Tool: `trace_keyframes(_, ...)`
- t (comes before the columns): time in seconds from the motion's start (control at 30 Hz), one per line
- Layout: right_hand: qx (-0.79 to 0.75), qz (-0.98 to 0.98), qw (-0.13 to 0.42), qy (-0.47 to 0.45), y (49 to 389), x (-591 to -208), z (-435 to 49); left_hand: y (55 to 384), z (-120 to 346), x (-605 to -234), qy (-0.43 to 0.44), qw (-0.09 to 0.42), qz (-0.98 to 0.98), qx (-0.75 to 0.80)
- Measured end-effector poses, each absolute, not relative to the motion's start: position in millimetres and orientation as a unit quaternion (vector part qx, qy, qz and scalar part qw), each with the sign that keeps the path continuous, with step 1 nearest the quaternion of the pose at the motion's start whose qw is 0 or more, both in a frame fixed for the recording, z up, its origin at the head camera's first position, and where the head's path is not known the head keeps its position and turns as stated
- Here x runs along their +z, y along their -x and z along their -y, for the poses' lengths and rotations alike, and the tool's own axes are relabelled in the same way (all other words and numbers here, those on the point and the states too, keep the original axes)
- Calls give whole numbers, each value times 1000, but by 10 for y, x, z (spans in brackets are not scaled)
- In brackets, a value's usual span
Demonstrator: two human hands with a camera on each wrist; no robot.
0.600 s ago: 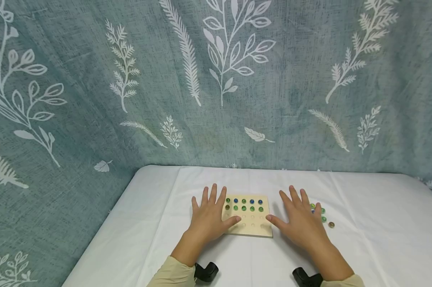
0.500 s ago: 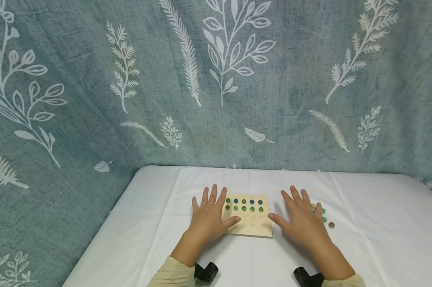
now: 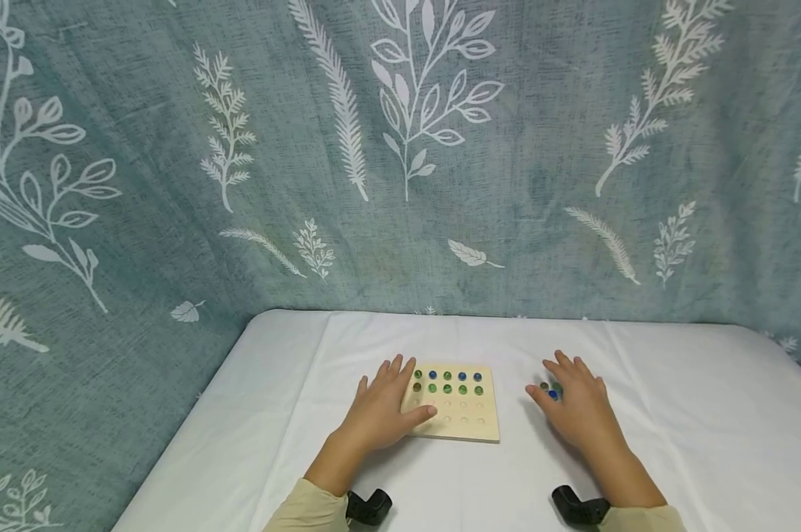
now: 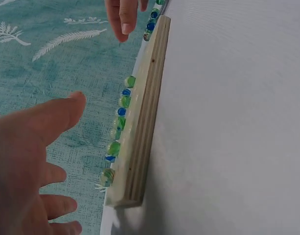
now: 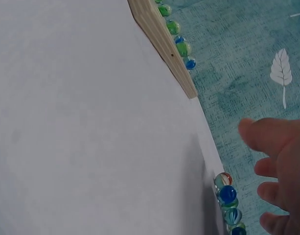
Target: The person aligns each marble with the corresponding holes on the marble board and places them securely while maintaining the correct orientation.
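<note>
A pale wooden board [image 3: 450, 428] with rows of round hollows lies on the white table. Glass marbles [image 3: 447, 388], green, blue and brownish, fill its two far rows; the hollows nearer the person are bare. Over the board's left edge hovers my left hand [image 3: 380, 414], fingers spread, holding nothing; it hides part of that side. My right hand [image 3: 578, 403] is above a loose group of marbles [image 5: 228, 195] right of the board, its fingers relaxed and not gripping any. Several of these marbles show beside its thumb; the hand covers others in the head view.
White cloth covers the table [image 3: 294, 443]. A teal curtain [image 3: 400, 244] with white leaf prints hangs behind and to the left. Black wrist devices [image 3: 580, 506] sit at both cuffs.
My right hand has moved right, away from the board, over the loose marbles. The left hand keeps its place by the board, its fingers a little closer together. The head view has shifted slightly.
</note>
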State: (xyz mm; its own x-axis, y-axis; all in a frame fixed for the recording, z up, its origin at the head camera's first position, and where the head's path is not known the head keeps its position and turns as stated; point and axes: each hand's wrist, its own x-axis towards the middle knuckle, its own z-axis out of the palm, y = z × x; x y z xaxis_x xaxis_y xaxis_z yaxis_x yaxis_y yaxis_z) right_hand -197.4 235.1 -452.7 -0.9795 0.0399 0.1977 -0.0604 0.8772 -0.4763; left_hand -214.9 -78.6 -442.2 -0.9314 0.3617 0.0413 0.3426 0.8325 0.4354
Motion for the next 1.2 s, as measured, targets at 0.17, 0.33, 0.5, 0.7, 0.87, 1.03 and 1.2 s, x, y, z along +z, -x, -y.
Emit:
trace_keyframes(0.17,251,963,99,-13,1990,-4590,-2404,2131,885,-4510,-185,42,-948,254)
trace_keyframes(0.33,260,961,89,0,2014,-4644,-2435,2135,975,-4593,-185,50,-940,281)
trace_keyframes(0.5,263,961,83,11,2022,-4690,-2439,2147,1052,-4672,-192,62,-927,317)
trace_keyframes(0.7,271,959,87,0,2003,-4709,-2435,2181,1123,-4754,-222,78,-907,349)
trace_keyframes(0.87,272,957,104,-10,1996,-4716,-2438,2201,1151,-4790,-226,77,-895,376)
trace_keyframes(1.03,273,956,105,-12,1999,-4722,-2446,2206,1164,-4799,-227,68,-898,369)
trace_keyframes(1.2,271,957,104,-11,2004,-4723,-2443,2206,1171,-4804,-226,62,-901,365)
